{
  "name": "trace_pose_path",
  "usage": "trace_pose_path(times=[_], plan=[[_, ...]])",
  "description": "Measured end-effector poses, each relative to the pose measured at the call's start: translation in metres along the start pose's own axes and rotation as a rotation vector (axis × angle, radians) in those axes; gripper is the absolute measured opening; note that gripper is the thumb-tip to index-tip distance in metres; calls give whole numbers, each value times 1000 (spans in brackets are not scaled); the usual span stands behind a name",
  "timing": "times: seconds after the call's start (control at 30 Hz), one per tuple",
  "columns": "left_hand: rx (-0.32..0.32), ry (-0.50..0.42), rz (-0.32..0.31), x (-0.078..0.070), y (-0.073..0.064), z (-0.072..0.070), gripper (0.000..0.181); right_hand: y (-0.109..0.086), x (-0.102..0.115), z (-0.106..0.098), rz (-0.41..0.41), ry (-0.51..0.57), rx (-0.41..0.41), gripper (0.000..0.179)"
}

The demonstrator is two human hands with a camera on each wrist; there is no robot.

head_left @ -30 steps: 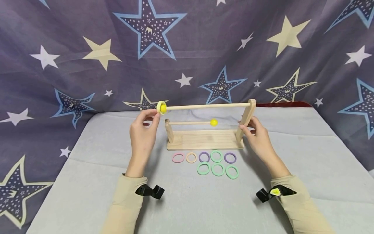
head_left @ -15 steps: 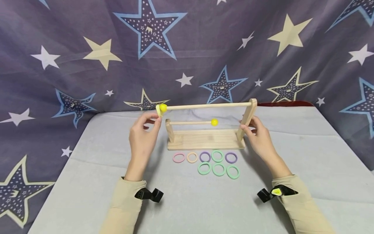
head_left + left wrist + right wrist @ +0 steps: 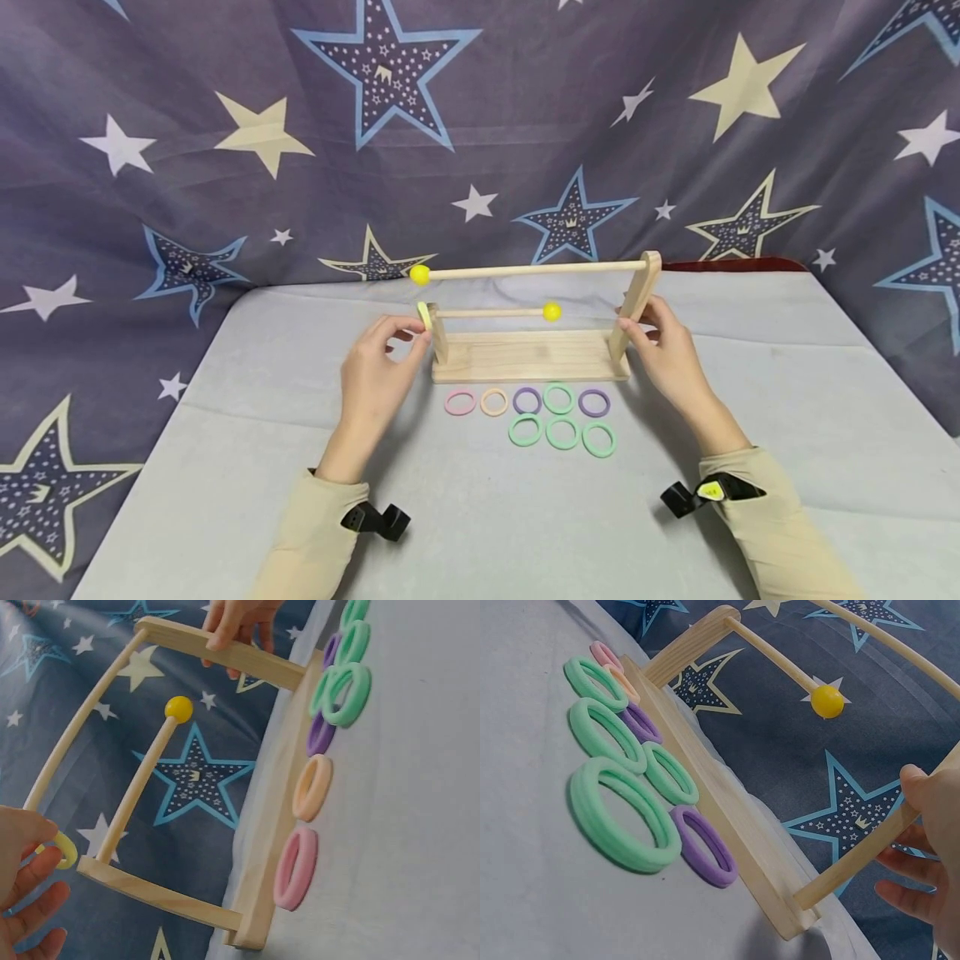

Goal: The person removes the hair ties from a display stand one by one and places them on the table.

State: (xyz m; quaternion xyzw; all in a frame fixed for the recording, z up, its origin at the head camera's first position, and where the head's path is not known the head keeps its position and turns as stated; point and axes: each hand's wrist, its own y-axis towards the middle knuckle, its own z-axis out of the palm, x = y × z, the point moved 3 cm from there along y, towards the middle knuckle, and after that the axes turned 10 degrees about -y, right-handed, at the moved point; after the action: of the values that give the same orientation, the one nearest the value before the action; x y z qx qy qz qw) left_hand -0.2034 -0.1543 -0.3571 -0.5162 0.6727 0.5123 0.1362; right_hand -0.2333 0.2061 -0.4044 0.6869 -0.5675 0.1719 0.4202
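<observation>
My left hand pinches a yellow hair tie between thumb and fingertips, at the top of the short post of a wooden rack. In the left wrist view, this hair tie shows partly behind the fingers. The rack's long upper rod ends in a yellow ball, above and clear of the hair tie. A shorter rod points right to a second yellow ball. My right hand grips the tall post, thumb on its near side.
In front of the rack's base lie several hair ties: pink, peach, purple and green. A grey cloth covers the table. Behind hangs a star-patterned curtain.
My left hand has drawn the yellow hair tie leftward off the upper rod's ball, then lowered it to the short post's top. The right hand stays on the tall post.
</observation>
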Motion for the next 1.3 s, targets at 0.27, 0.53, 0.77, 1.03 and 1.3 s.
trace_pose_path(times=[0.27,0.53,0.77,1.03,1.3], plan=[[112,0,59,-1,-6,6,8,0,0,0,3,-15,1,37],[213,18,122,-1,-7,11,6,0,2,-1,-3,0,-1,38],[317,36,156,-1,-10,14,8,0,3,-1,3,3,3,37],[381,31,209,1,-13,15,10,0,2,-1,8,-6,2,37],[502,40,186,2,-18,19,15,-1,1,0,15,-9,7,37]])
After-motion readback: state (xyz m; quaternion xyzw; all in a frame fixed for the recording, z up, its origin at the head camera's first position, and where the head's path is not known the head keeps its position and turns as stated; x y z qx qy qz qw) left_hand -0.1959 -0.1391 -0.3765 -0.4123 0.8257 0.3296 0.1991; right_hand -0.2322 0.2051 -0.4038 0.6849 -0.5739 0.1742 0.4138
